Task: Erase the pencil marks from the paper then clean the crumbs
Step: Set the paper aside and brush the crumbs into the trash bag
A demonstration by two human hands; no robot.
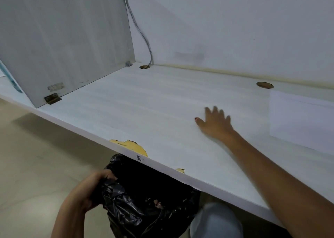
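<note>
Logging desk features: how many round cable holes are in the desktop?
2. One hole in the back left corner, a cable entering it; the other hole back right, behind the paper. More may lie off frame.

The white desk (144,111) lies under the fingers (215,111) of the right hand (216,124).

- Round cable hole (265,85): beyond these fingers, to their right.
- Second cable hole (144,67): well to their left, at the rear corner. A grey cable (142,35) runs down the wall (235,29) into it.
- Upright side panel (63,39): far left of the fingers, with a brass bracket (52,98) at its foot.
- Yellow chipped patch (133,146): on the front edge, nearer than the fingers and to their left.
- Beige floor (36,156): below that edge.
</note>
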